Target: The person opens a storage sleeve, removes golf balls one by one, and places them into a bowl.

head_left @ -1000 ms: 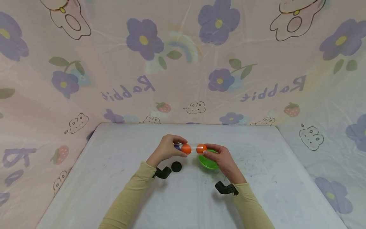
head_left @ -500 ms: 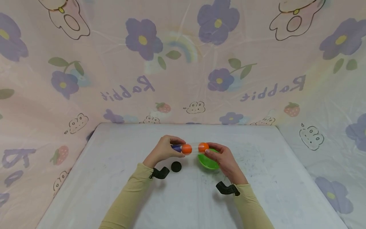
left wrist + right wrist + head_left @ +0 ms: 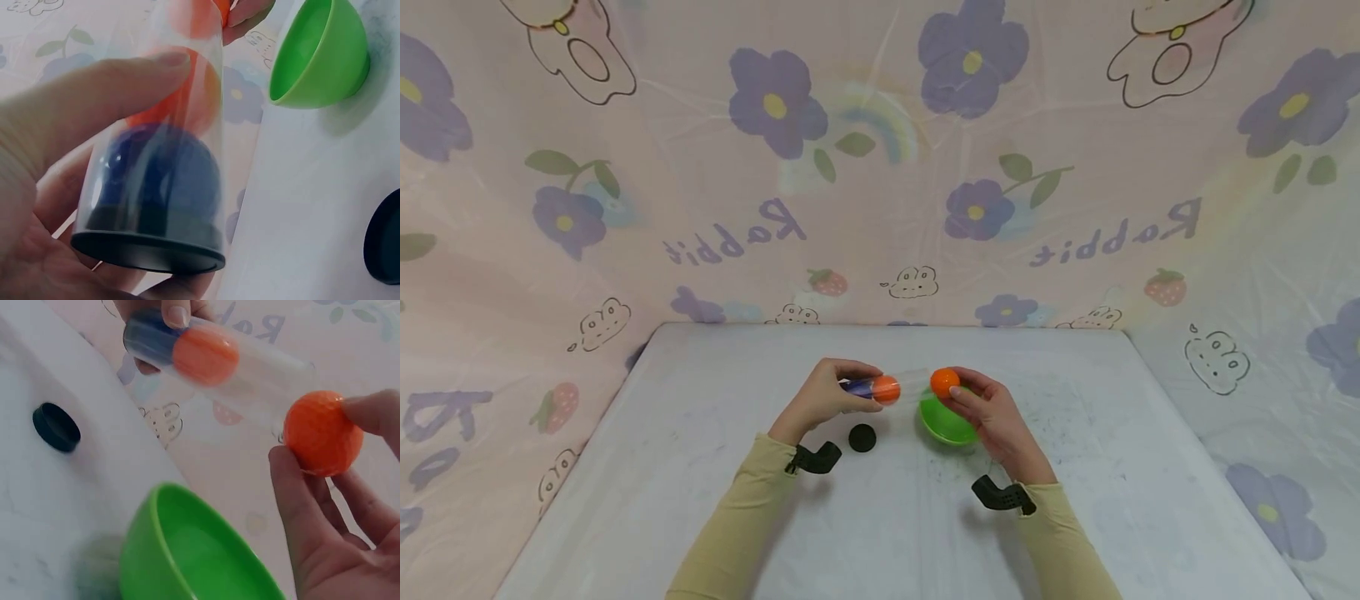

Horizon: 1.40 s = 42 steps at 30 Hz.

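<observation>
Counter (image 3: 700, 500), pale and scuffed, carries everything, with flowered sheeting behind. Green bowl (image 3: 946, 421) sits right of centre, tilted, nothing visible inside; the right hand (image 3: 992, 417) covers part of its rim. Clear tube (image 3: 880, 388) lies sideways above the counter, gripped by the left hand (image 3: 823, 398), thumb on top. Inside: a blue ball (image 3: 165, 178) at the capped end, an orange ball in the tube (image 3: 205, 353) next to it, the remaining length bare; the open mouth is hard to make out. Right hand pinches a loose orange ball (image 3: 944, 382) between thumb and fingertips, just off the tube's mouth, above the bowl. Small black cap (image 3: 862, 437) lies flat below the tube.
</observation>
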Available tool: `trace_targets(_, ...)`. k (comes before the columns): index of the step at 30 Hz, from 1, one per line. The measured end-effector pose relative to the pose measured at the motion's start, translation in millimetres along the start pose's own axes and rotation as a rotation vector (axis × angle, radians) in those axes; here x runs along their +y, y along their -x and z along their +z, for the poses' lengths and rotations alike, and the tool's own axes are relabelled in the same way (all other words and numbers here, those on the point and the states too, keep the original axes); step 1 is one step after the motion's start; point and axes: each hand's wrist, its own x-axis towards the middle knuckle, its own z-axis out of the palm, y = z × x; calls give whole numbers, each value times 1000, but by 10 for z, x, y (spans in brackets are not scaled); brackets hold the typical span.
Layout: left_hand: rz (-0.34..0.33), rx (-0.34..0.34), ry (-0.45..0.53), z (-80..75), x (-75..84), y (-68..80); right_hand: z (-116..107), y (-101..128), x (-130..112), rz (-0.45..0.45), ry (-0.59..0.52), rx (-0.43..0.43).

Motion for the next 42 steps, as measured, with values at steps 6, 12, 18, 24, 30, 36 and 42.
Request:
trace_targets(6, -3, 20, -4, -44, -26, 20, -152, -11, 1, -17, 275, 9)
trace_targets(12, -25, 28, 3, -65, -59, 54, -216, -23, 60, -9, 518, 0)
trace_targets(18, -34, 32, 22, -73, -69, 78, -179, -7, 111, -61, 719, -42)
trace_targets(24, -40, 17, 16, -76, -88, 65, -157, -22, 133, -101, 831, -82)
trace_targets(30, -48, 0, 14, -77, -96, 48, -137, -33, 130, -100, 905, -142)
trace_targets(36, -50, 12, 27, -61, -122, 55, -108, -30, 113, -87, 948, -182)
trace_targets(42, -45, 11, 41, -57, -137, 66, -104, -43, 132, -86, 982, -168)
